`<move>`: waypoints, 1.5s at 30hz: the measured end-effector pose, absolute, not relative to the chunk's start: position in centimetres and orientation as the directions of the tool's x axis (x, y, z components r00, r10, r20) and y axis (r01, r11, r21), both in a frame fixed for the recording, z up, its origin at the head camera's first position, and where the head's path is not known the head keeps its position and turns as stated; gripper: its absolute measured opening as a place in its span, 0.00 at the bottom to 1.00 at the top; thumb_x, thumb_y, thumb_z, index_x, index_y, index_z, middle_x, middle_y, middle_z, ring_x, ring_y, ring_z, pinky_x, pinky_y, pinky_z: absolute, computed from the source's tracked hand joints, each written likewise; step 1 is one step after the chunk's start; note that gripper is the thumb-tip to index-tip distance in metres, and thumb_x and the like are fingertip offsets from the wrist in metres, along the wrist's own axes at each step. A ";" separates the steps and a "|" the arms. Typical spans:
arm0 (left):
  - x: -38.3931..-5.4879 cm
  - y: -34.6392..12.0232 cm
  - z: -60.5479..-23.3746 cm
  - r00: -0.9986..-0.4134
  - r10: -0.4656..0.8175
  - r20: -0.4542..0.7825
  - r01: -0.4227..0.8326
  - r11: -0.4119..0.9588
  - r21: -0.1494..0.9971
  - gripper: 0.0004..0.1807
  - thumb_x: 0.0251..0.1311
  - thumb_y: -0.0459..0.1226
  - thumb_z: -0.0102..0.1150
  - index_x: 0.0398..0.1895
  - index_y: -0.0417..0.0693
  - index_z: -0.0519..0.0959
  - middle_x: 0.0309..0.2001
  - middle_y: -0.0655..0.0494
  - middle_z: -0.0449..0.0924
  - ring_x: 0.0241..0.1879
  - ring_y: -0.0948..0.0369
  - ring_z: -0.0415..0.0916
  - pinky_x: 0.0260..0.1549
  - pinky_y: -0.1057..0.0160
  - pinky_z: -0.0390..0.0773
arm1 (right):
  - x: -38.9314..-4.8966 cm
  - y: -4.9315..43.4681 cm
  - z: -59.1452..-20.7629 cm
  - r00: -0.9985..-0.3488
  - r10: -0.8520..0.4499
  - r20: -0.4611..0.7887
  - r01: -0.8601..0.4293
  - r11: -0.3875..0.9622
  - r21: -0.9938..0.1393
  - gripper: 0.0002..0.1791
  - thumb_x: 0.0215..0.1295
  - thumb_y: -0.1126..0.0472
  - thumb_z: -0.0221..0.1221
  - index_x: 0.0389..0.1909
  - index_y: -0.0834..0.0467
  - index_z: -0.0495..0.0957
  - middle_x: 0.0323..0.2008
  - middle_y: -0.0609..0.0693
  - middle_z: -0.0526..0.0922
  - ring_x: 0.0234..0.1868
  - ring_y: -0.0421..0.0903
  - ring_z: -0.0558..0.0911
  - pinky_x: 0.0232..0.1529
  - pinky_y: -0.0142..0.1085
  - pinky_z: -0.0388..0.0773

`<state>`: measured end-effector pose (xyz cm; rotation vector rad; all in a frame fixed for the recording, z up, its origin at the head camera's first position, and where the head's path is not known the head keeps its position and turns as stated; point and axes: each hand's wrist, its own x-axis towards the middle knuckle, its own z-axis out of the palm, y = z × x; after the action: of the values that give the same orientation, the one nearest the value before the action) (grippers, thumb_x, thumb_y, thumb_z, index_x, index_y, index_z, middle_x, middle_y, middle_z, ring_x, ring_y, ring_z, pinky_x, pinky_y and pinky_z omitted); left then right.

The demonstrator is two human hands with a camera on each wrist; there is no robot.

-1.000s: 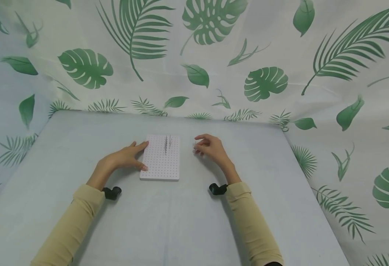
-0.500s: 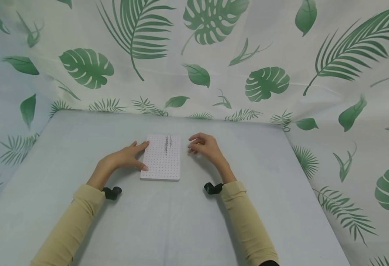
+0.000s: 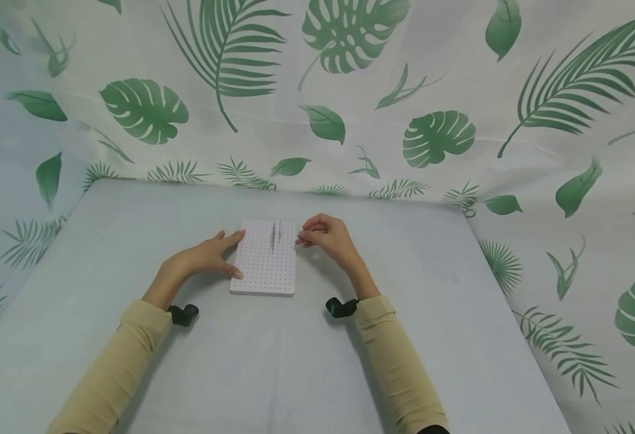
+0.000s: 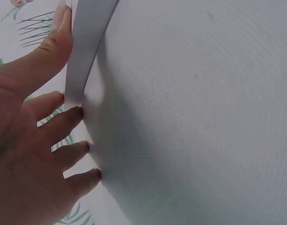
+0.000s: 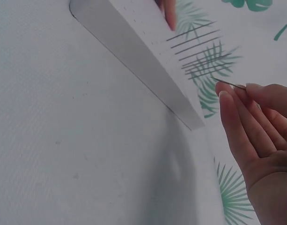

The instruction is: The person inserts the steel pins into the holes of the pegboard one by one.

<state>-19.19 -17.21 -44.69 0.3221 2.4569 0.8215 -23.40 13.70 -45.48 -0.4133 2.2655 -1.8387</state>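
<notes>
A white board (image 3: 263, 274) dotted with rows of small holes lies on the table. Several thin dark needles (image 5: 194, 46) stand upright from its far part. My left hand (image 3: 205, 254) rests against the board's left side, thumb and fingers spread; in the left wrist view the thumb (image 4: 49, 51) touches the board's edge and the fingertips reach down beside its far corner. Close to the board's right edge, my right hand (image 3: 328, 240) pinches another thin needle (image 5: 230, 83) between thumb and fingertips. The held needle points toward the standing ones and is apart from them.
A pale cloth covers the table (image 3: 274, 361). Behind it and at the sides hangs a white sheet (image 3: 361, 132) printed with green leaves. Each wrist carries a small black camera, such as the right camera (image 3: 341, 307).
My right hand has moved left with the needle, from a gap beside the board to close by its right edge. The left hand and the board stay as they were.
</notes>
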 end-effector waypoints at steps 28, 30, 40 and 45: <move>-19.2 -17.3 -44.7 -0.835 0.371 -0.406 0.054 0.790 0.611 0.58 0.58 0.50 0.73 0.84 0.51 0.47 0.82 0.33 0.36 0.81 0.34 0.32 0.74 0.25 0.42 | -23.6 11.0 -47.0 -0.942 -0.337 -0.001 -0.061 0.172 -0.983 0.08 0.64 0.69 0.68 0.40 0.69 0.80 0.39 0.66 0.89 0.39 0.55 0.91 0.45 0.43 0.89; -19.2 -17.3 -44.6 -0.835 0.375 -0.403 0.061 0.791 0.609 0.58 0.58 0.50 0.73 0.84 0.51 0.47 0.82 0.33 0.37 0.81 0.34 0.32 0.74 0.25 0.42 | -23.7 10.8 -46.9 -0.943 -0.332 0.004 -0.076 0.204 -0.976 0.08 0.64 0.69 0.69 0.39 0.68 0.80 0.38 0.64 0.89 0.39 0.54 0.91 0.45 0.41 0.89; -19.3 -17.3 -45.1 -0.837 0.385 -0.389 0.075 0.785 0.615 0.58 0.59 0.50 0.73 0.84 0.49 0.47 0.82 0.31 0.37 0.81 0.33 0.32 0.74 0.26 0.43 | -23.5 10.3 -46.5 -0.946 -0.320 0.052 -0.172 0.361 -0.916 0.06 0.63 0.66 0.70 0.37 0.63 0.82 0.35 0.57 0.91 0.36 0.47 0.91 0.41 0.34 0.87; -19.4 -17.4 -45.3 -0.838 0.381 -0.390 0.075 0.789 0.610 0.59 0.58 0.51 0.73 0.84 0.49 0.47 0.82 0.32 0.38 0.81 0.33 0.33 0.74 0.26 0.43 | -23.5 10.3 -46.4 -0.943 -0.324 0.071 -0.199 0.381 -0.903 0.05 0.64 0.66 0.69 0.37 0.62 0.83 0.36 0.57 0.91 0.36 0.47 0.90 0.41 0.35 0.87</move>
<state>-19.36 -17.38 -45.27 0.3398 2.4723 0.8138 -23.48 10.28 -46.40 -0.4784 2.5111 -1.6162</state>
